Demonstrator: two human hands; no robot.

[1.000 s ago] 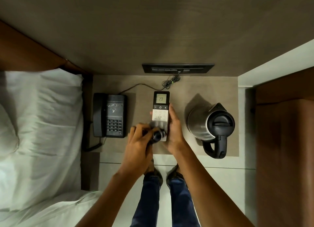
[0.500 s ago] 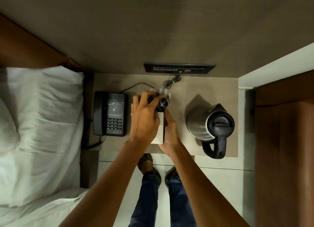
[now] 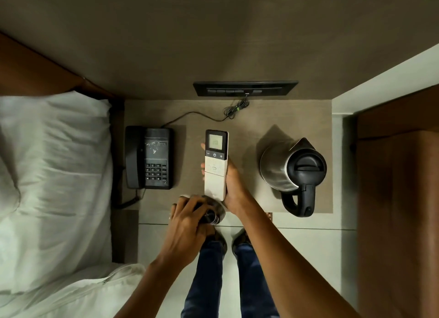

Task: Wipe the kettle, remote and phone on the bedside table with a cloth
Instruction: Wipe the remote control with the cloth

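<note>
Now the left hand (image 3: 190,222) has dragged the cloth (image 3: 215,212) down off the remote (image 3: 215,165)

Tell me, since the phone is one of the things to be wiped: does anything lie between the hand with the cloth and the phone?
Nothing visible does. The left hand, bunched around the cloth, is near the table's front edge. The phone lies beyond it, to its left, with only bare tabletop between. The right hand holds the remote farther right, clear of that path.
</note>
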